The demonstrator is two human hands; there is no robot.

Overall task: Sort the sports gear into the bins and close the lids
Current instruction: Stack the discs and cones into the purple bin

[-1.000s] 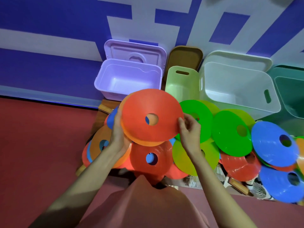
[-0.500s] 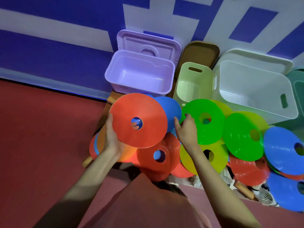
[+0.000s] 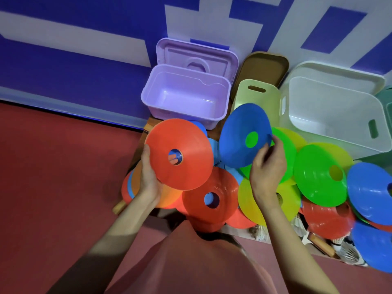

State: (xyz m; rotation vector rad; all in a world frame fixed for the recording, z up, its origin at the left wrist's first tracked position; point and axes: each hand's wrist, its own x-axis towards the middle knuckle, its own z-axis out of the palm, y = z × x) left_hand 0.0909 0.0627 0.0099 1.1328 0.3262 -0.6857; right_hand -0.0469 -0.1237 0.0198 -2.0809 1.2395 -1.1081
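Hands first: the left hand (image 3: 149, 177) grips the lower left rim of an orange-red disc cone (image 3: 180, 153), thumb on its top face, holding it tilted above the pile. The right hand (image 3: 267, 166) pinches the right edge of a blue disc cone (image 3: 241, 134), fingers curled round its rim, and holds it raised over a green disc cone (image 3: 286, 153) that shows through its centre hole. Below and around both hands lies a heap of more disc cones in red, orange, yellow, green and blue, overlapping one another on the red floor (image 3: 53, 177); a second red disc cone (image 3: 212, 196) sits just under the held one. Beyond the heap, against the blue and white wall (image 3: 84, 60), stand open bins: a purple bin (image 3: 184, 96) with its lid leaning upright behind it, a pale yellow bin (image 3: 254, 96) just right of it, and a white bin (image 3: 335, 111) further right. Shuttlecocks (image 3: 347, 251) lie at the lower right edge of the heap
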